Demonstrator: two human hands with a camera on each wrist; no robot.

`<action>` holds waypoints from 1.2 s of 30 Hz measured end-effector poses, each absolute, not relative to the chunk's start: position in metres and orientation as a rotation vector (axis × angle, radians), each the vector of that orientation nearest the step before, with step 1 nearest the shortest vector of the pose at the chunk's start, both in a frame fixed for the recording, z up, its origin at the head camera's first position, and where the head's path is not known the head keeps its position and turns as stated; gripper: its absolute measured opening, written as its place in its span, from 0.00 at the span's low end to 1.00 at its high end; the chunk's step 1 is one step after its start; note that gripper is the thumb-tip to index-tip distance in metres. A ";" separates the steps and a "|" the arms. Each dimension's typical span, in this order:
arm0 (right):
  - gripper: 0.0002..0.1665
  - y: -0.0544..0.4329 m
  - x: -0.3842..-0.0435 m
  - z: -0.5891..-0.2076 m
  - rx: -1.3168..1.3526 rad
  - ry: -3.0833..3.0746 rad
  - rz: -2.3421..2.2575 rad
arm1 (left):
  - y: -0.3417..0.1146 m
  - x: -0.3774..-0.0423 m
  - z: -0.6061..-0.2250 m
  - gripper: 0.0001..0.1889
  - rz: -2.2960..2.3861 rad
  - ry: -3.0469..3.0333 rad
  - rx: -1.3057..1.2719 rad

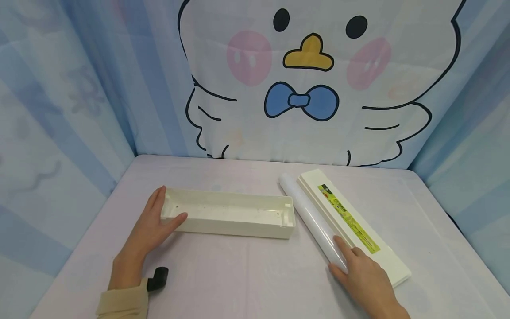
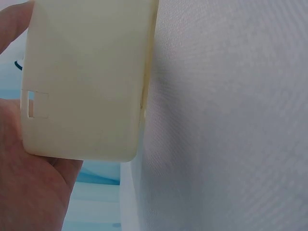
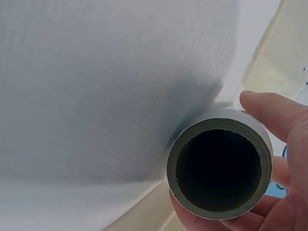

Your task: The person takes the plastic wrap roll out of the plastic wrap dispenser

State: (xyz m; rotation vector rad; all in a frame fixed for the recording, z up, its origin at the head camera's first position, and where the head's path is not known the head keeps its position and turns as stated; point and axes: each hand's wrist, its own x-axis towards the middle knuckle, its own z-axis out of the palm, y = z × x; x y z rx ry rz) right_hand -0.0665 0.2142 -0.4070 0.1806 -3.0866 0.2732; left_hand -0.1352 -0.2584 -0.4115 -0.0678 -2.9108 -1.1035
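Observation:
A long cream plastic box [image 1: 235, 226], open at the top, sits on the table's left half. My left hand [image 1: 153, 228] grips its left end, thumb over the front wall and fingers at the back corner. In the left wrist view, the box's end wall [image 2: 86, 77] shows a small slot near one edge. My right hand [image 1: 364, 277] holds the near end of a shiny white roll of plastic film [image 1: 314, 219], thumb on one side and fingers on the other. The right wrist view shows the roll's hollow cardboard core [image 3: 173, 166] end-on.
Right beside the roll lies a long cream lid [image 1: 382, 237] with a yellow-green label [image 1: 350, 219]. A pale cloth covers the table [image 1: 239, 274]. Patterned blue and white curtains [image 1: 155, 79] hang behind and at both sides. A black device [image 1: 158, 279] sits at the left sleeve.

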 end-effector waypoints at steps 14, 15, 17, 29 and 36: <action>0.41 0.212 -0.066 -0.411 0.180 -3.024 0.312 | -0.263 -0.136 -0.413 0.55 -1.082 -2.912 -0.099; 0.41 0.212 -0.066 -0.411 0.180 -3.026 0.312 | -0.264 -0.136 -0.413 0.55 -1.078 -2.913 -0.102; 0.41 0.211 -0.066 -0.411 0.178 -3.033 0.309 | -0.265 -0.136 -0.413 0.55 -1.066 -2.916 -0.102; 0.44 0.209 -0.068 -0.408 0.141 -3.050 0.318 | -0.267 -0.133 -0.408 0.52 -0.970 -2.879 -0.084; 0.41 0.212 -0.069 -0.401 0.158 -2.918 0.350 | -0.265 -0.131 -0.404 0.48 -0.928 -2.783 -0.117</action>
